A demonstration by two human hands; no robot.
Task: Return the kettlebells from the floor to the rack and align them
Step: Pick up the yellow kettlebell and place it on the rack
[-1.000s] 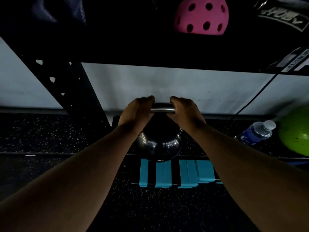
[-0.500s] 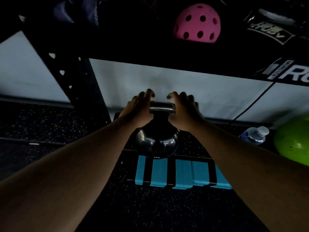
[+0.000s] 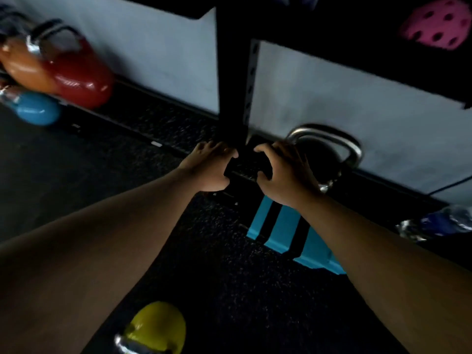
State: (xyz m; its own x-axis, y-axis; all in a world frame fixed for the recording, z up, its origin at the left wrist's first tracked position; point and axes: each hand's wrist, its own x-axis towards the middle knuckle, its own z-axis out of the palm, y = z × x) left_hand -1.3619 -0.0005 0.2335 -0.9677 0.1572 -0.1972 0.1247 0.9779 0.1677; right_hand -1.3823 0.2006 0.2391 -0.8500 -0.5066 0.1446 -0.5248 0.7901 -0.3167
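Letting go marks the change: half a second ago both hands curled over the steel handle of the black kettlebell [image 3: 320, 159], and now neither touches it. The left hand [image 3: 208, 169] and the right hand [image 3: 283, 175] hang loose with fingers half curled, empty, in front of the foot of the black rack upright [image 3: 232, 72]. The view has also swung leftward, so the kettlebell that sat centred between the hands now lies to the right of them, partly hidden behind the right hand.

That kettlebell stands upright on the rack's bottom level, close to the pale wall [image 3: 357, 103], just right of the upright. Its round body is glossy black and hard to separate from the shadow; its bare steel handle arches over it and catches the light. The blue-and-black striped object [image 3: 286, 236] lies just in front of it, under the right forearm.

New things have come into view. A yellow kettlebell [image 3: 158, 325] with a steel handle sits on the speckled black floor [image 3: 76, 162] at the bottom edge, under the left forearm. At the far left, against the wall, a red kettlebell [image 3: 79, 77], an orange one [image 3: 23, 67] and a blue one [image 3: 35, 108] are blurred together. The pink perforated ball [image 3: 434, 24] shows top right, and a water bottle [image 3: 439, 223] lies at the right edge.
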